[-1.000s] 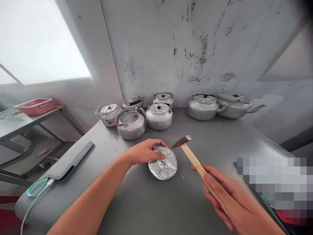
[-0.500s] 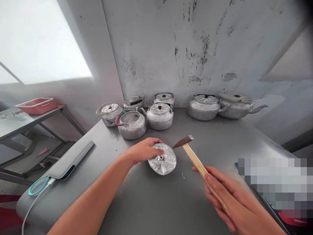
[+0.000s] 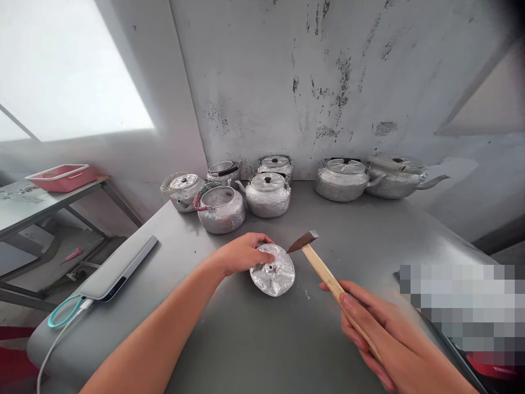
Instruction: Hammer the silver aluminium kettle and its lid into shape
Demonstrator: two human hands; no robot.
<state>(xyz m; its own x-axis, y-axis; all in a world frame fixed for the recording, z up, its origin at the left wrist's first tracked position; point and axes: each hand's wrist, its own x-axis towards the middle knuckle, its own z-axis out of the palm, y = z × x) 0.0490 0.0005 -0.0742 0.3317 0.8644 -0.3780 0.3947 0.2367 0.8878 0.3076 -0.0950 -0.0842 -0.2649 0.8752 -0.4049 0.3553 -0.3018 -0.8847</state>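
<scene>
My left hand [image 3: 244, 254] grips a dented silver kettle lid [image 3: 276, 282] by its upper left side, thumb on top close to the small hole in the middle. My right hand [image 3: 369, 323] is closed round the wooden handle of a hammer [image 3: 324, 268]. The hammer's dark, tapered head points left, its tip at or very near the lid's upper right rim; I cannot tell if they touch. Beyond my left hand stands an open kettle [image 3: 223, 213] with a red and green wrapped handle, and beside it a lidded kettle [image 3: 268, 197] with a black knob.
More kettles line the back, two of them at the right [image 3: 342, 180]. On the grey table [image 3: 246, 350] lies a power bank [image 3: 118, 268] with a cable at the left. A pink basket [image 3: 63, 178] sits on a side table. A blurred-out patch covers something at the right edge.
My right hand has moved slightly left and down, bringing the hammer's tip closer to the lid's rim. The lid in my left hand has shifted down slightly.
</scene>
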